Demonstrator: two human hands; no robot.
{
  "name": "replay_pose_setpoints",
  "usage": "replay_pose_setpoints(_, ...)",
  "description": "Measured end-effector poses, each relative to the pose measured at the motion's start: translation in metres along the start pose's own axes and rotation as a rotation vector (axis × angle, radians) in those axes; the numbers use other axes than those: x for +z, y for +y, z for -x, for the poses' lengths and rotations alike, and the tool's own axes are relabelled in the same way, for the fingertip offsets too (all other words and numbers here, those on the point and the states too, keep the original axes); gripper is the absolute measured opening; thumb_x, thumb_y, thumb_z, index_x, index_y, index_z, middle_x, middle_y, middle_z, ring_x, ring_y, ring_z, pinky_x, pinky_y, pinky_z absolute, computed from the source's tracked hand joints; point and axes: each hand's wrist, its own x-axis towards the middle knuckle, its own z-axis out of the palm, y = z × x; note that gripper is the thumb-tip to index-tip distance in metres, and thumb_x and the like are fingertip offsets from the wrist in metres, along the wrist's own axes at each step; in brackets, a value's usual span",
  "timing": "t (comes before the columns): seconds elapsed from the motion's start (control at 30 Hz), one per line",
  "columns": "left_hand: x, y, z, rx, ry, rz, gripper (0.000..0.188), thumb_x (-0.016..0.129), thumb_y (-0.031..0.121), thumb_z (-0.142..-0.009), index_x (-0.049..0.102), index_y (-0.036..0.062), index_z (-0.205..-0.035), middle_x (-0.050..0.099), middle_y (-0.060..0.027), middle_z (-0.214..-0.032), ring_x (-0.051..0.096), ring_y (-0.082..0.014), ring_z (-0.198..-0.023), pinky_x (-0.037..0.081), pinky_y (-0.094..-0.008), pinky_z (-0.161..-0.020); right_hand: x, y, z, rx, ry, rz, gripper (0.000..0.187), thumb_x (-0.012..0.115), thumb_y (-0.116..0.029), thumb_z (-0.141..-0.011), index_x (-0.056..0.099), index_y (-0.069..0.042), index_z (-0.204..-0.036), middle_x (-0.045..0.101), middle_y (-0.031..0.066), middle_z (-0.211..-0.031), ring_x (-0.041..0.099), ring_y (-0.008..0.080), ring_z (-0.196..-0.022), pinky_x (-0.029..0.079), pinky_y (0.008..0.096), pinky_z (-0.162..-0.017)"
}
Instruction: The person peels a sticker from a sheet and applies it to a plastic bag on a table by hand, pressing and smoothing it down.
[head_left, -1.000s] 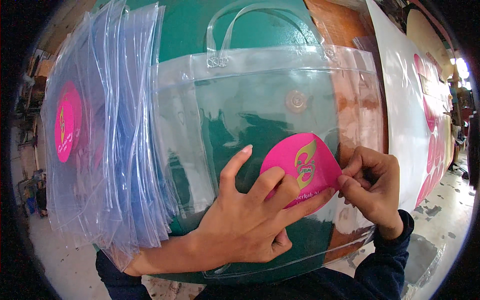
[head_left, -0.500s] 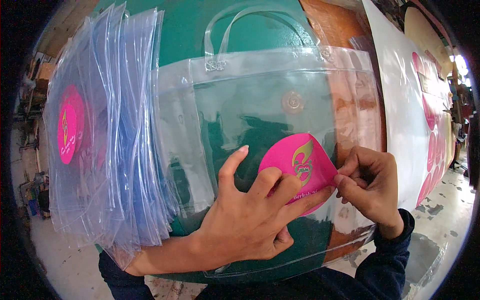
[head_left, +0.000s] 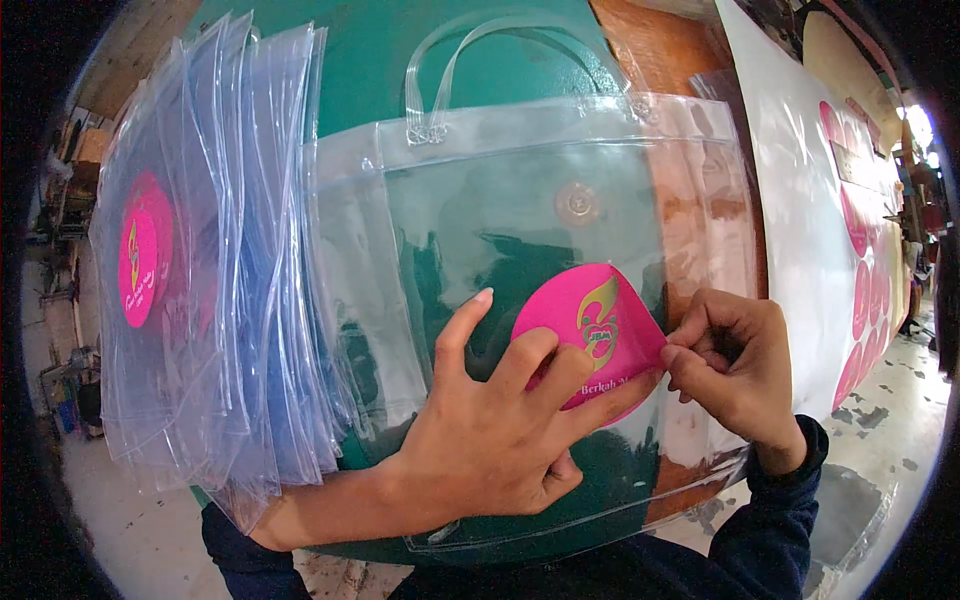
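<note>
A round pink sticker with a green design lies on the front of a clear plastic bag. Its right edge is drawn up into a point between the thumb and forefinger of my right hand, which is closed. My left hand is spread over the bag's lower middle. Its forefinger stretches along the sticker's lower edge to my right fingertips, the bent middle fingers rest at the sticker's left side, and the little finger sticks up. The bag lies flat, its looped handle toward the far side.
To the left, a thick stack of clear bags overlaps the work bag's side; one shows a pink sticker. A green and brown tabletop lies beneath. On the right a white sheet carries several round pink stickers.
The sticker, bag and right hand appear shifted very slightly left and up in the picture. Both hands keep the same hold and posture.
</note>
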Motion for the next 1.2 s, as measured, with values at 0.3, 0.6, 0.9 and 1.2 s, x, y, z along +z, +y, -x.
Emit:
replay_pose_setpoints(0.3,0.009,-0.001,0.006,0.158,0.121,-0.137,0.047,0.066,0.032,-0.058,0.064,0.0342,-0.105,0.040,0.0011,-0.080,0.044,-0.0168,-0.086,0.029,-0.0572,-0.092,-0.002,0.000,0.000,-0.014,-0.010,0.012,0.008,0.062,-0.002,-0.073,0.058,-0.001,-0.067,0.045,-0.0066,-0.053,0.032,-0.0018,-0.047,0.021,0.0176,-0.041)
replay_pose_setpoints(0.6,0.005,0.001,0.004,0.033,0.183,-0.121,0.051,0.068,0.030,-0.058,0.063,0.0283,-0.109,0.038,0.0020,-0.079,0.044,-0.0147,-0.080,0.033,-0.0492,-0.089,-0.002,0.000,-0.001,0.015,0.005,-0.014,0.008,0.062,-0.002,-0.073,0.058,0.000,-0.067,0.046,-0.0066,-0.054,0.031,-0.0020,-0.047,0.020,0.0176,-0.042)
replay_pose_setpoints(0.9,0.004,-0.004,0.004,0.166,0.095,-0.067,0.055,0.067,0.026,-0.056,0.061,0.0311,-0.111,0.036,0.0014,-0.078,0.042,-0.0151,-0.078,0.036,-0.0451,-0.083,0.000,0.000,0.000,0.025,0.004,-0.020,0.007,0.062,-0.001,-0.073,0.058,0.000,-0.067,0.046,-0.0069,-0.054,0.031,-0.0024,-0.047,0.019,0.0170,-0.042)
replay_pose_setpoints(1.2,0.003,-0.003,0.006,0.092,0.130,-0.051,0.051,0.064,0.023,-0.063,0.060,0.0269,-0.114,0.038,-0.0018,-0.085,0.042,-0.0188,-0.088,0.034,-0.0469,-0.085,-0.001,0.000,0.000,0.014,-0.005,-0.016,0.008,0.062,-0.002,-0.073,0.057,0.000,-0.066,0.046,-0.0064,-0.054,0.031,-0.0023,-0.047,0.019,0.0172,-0.042)
